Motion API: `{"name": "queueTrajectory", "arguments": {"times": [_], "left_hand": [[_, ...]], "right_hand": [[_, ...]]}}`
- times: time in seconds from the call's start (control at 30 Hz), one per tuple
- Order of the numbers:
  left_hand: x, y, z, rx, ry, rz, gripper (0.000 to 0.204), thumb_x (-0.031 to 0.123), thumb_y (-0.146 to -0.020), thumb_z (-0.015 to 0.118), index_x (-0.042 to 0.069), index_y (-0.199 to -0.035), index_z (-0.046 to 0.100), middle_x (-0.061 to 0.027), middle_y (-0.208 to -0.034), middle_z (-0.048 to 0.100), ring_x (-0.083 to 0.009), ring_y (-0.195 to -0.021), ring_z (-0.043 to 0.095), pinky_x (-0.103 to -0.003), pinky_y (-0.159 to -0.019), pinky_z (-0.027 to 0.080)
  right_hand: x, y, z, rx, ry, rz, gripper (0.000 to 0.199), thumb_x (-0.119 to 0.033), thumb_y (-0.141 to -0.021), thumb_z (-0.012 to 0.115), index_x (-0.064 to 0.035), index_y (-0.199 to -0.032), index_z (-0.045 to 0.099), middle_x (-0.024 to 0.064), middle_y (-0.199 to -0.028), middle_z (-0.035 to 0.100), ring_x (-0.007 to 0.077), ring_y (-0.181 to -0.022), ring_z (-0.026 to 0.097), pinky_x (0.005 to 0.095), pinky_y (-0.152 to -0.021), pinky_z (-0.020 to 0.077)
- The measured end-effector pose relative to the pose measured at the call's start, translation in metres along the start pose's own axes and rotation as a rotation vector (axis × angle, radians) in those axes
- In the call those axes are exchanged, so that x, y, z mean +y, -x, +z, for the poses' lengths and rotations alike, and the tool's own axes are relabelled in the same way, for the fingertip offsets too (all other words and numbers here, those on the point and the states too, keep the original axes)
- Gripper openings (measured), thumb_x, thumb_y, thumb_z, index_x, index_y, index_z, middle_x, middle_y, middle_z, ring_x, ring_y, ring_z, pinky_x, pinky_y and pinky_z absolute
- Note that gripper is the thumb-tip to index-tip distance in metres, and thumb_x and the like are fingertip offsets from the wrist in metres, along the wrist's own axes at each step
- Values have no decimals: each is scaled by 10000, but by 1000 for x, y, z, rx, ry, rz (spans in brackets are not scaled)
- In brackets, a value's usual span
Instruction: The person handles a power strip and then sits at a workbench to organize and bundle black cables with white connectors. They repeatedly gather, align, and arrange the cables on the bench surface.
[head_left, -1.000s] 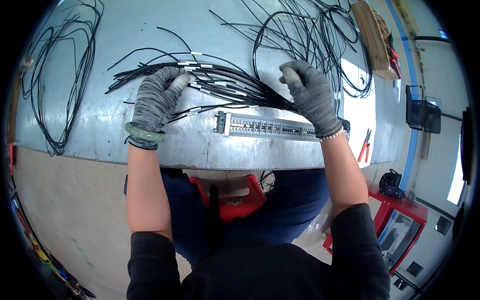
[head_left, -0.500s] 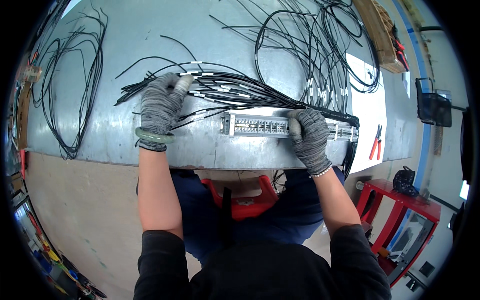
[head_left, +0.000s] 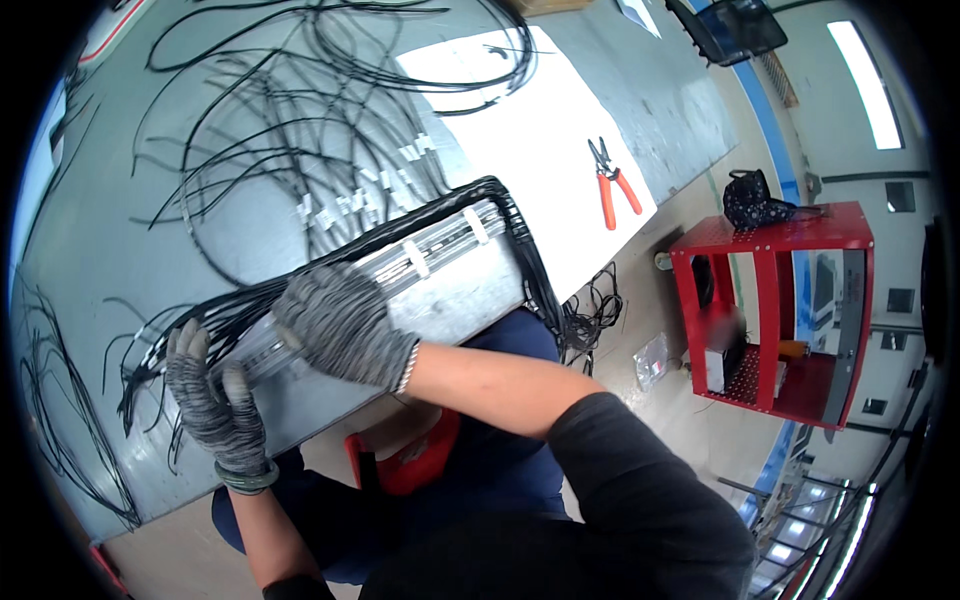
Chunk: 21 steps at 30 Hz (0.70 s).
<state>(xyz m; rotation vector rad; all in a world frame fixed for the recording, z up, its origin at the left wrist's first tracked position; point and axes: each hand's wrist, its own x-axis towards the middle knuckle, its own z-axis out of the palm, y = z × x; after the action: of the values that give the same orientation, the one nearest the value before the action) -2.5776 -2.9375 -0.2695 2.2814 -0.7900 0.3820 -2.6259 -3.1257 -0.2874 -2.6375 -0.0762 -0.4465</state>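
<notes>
1. The right hand (head_left: 340, 325) lies on top of the long grey panel (head_left: 420, 275); its fingers (head_left: 310, 310) are curled down over the panel's left part and press on it.
2. The left hand (head_left: 215, 400) is at the left end of the panel. Its fingers (head_left: 190, 355) are a little spread and point up, touching the black cable bundle (head_left: 240, 305) there; I cannot tell if they grip it.
3. The panel rests at the near edge of the grey worktop (head_left: 120, 250), and the bundle runs along its far side and wraps around its right end.
4. I count one panel, two gloved hands, one pair of orange-handled pliers (head_left: 612, 185) and one white sheet (head_left: 530, 130) under the pliers. The loose black cables (head_left: 300, 120) are too many to count.
5. The long axis of the panel goes from lower left to upper right, and the right end is higher in the picture.
</notes>
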Motion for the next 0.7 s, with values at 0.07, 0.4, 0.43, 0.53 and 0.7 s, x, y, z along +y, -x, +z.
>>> {"name": "queueTrajectory", "arguments": {"times": [0.07, 0.4, 0.43, 0.53, 0.7], "left_hand": [[12, -11, 14, -72, -141, 26, 342, 123, -892, 497, 13, -1214, 533, -160, -1270, 531, -355, -1235, 442, -431, -1049, 320], [-20, -8, 39, -237, -199, -161, 335, 153, -941, 376, -7, -1162, 571, -174, -1258, 535, -306, -1202, 470, -408, -1041, 333], [-27, -6, 39, -243, -180, -179, 327, 139, -936, 390, -5, -1175, 561, -167, -1268, 527, -299, -1205, 468, -401, -1046, 332], [-20, -3, 41, -274, -62, -255, 376, 72, -895, 463, 1, -1264, 479, -132, -1315, 485, -260, -1218, 457, -359, -1070, 317], [-35, 0, 38, -364, -250, -151, 442, 109, -892, 477, 17, -1320, 417, -122, -1334, 465, -241, -1237, 430, -344, -1082, 289]], "right_hand": [[-1, 0, -4, -57, -3, 11, 208, -301, -816, 525, -126, -863, 627, 78, -928, 602, 242, -909, 547, 396, -819, 408], [-2, -16, -20, -324, -216, 108, 265, -235, -823, 562, -125, -1057, 619, 73, -1064, 583, 219, -1044, 506, 383, -927, 336], [-2, -15, -20, -319, -267, 113, 284, -251, -819, 560, -113, -1061, 611, 84, -1074, 573, 235, -1064, 495, 396, -953, 324], [-8, -11, -10, -269, -337, 137, 341, -257, -819, 545, -63, -1097, 587, 120, -1131, 549, 281, -1130, 463, 424, -1030, 281], [-6, -10, -30, -209, -402, 124, 416, -245, -844, 510, 5, -1176, 531, 131, -1175, 538, 265, -1121, 475, 407, -1007, 316]]}}
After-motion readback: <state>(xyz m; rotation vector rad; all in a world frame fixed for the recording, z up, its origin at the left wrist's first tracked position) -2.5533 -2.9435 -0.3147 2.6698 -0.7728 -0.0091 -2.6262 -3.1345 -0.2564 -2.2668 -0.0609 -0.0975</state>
